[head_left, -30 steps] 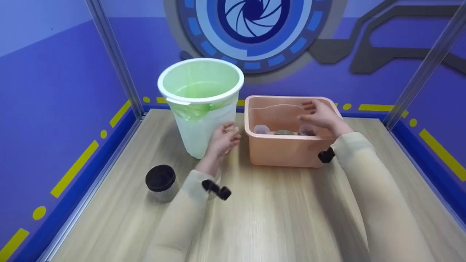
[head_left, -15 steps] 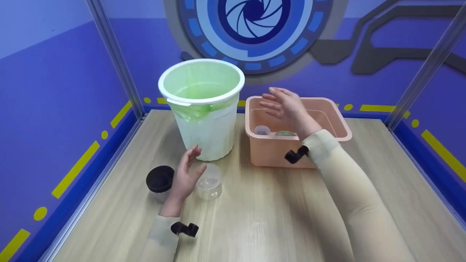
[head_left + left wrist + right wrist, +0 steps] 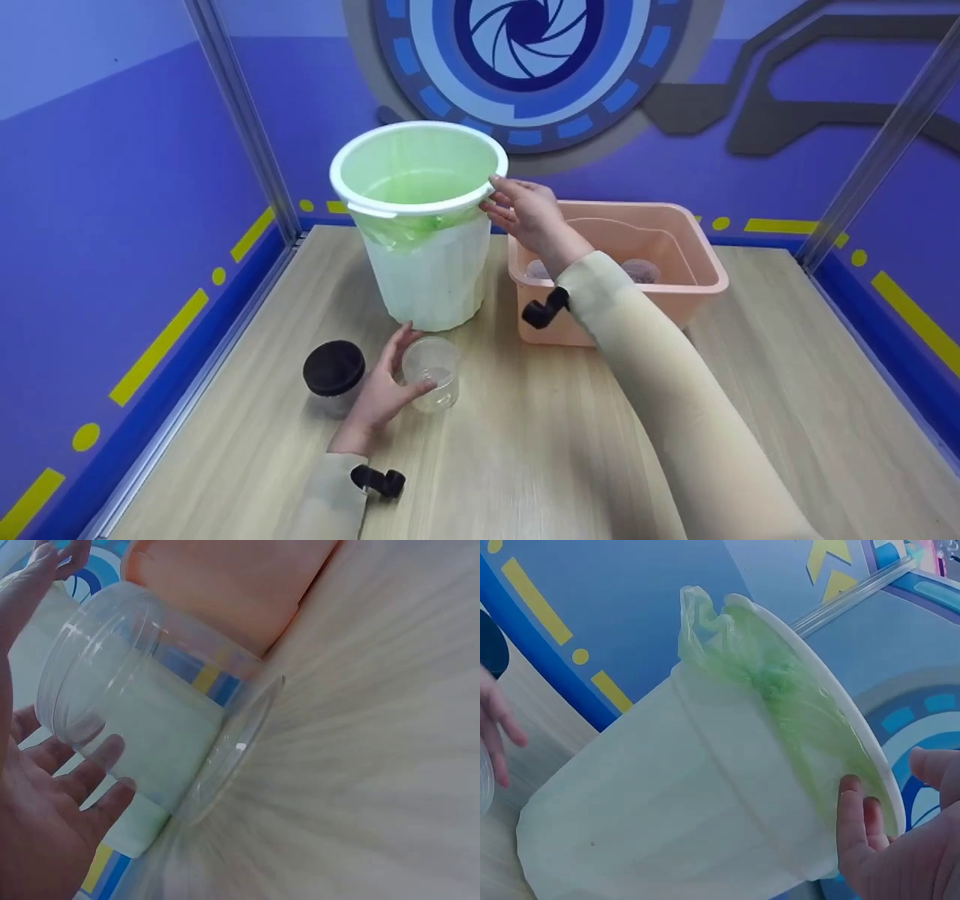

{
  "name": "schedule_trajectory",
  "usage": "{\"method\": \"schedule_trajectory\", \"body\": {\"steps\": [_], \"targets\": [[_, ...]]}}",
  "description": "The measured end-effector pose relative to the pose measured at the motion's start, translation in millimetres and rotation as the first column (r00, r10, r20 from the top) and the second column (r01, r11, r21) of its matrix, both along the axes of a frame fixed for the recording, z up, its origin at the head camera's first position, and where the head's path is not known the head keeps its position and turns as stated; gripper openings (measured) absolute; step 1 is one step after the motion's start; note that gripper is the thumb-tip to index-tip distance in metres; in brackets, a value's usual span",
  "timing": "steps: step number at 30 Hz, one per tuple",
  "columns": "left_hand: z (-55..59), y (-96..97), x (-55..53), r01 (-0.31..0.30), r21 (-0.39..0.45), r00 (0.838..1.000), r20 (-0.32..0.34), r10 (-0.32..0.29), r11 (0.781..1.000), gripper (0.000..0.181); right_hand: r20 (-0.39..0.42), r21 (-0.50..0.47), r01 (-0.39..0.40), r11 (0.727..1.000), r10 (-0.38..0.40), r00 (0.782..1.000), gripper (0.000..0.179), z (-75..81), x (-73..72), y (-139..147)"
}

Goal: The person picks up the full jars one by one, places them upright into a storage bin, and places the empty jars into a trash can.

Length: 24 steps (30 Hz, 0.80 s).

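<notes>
On the wooden table stands a clear plastic jar (image 3: 438, 361) without a lid. My left hand (image 3: 381, 391) is beside it, fingers spread behind its left side and thumb in front; the left wrist view shows the fingers (image 3: 112, 799) close to the jar, but contact is hard to tell. A white trash bin (image 3: 427, 277) with a green liner bag (image 3: 795, 727) stands behind. At the bin's right rim is my right hand (image 3: 531, 216), fingertips beneath the rim on the outside and thumb apart from them. Nothing is gripped in it.
A jar with a black lid (image 3: 334, 369) stands left of my left hand. Right of the bin sits a pink plastic box (image 3: 562, 331) holding clear cups or jars (image 3: 642, 271), partly hidden by my right arm. Blue-purple panels surround the table.
My left hand has drawn back from the bin's front toward the clear jar. My right hand has moved left from above the pink box to the bin's rim.
</notes>
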State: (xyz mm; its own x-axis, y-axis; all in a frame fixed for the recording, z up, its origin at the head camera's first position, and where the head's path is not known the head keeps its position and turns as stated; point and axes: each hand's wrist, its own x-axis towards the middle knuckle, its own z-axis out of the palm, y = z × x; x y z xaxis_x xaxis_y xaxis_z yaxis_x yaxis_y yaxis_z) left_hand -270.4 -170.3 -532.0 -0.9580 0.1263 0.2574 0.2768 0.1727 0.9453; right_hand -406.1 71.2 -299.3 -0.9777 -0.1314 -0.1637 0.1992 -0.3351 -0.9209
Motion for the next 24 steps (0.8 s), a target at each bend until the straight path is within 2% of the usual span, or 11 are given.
{"method": "schedule_trajectory", "body": {"steps": [5, 10, 24], "targets": [[-4.0, -3.2, 0.3, 0.023, -0.051, 0.997, 0.077, -0.019, 0.998, 0.110, 0.020, -0.019, 0.047, 0.999, -0.047, 0.999, 0.045, -1.9, -4.2, -7.8], [-6.5, -3.8, -2.2, 0.037, -0.076, 0.994, 0.106, -0.029, 0.996, 0.114, 0.012, -0.053, 0.049, 0.997, -0.049, 0.999, 0.044, -4.0, -7.7, -9.2], [-6.7, -1.8, -4.2, 0.039, -0.013, 0.991, 0.132, -0.037, 0.999, 0.098, -0.012, -0.099, 0.027, 0.995, -0.028, 1.000, 0.045, -6.4, -8.5, -6.9]]}}
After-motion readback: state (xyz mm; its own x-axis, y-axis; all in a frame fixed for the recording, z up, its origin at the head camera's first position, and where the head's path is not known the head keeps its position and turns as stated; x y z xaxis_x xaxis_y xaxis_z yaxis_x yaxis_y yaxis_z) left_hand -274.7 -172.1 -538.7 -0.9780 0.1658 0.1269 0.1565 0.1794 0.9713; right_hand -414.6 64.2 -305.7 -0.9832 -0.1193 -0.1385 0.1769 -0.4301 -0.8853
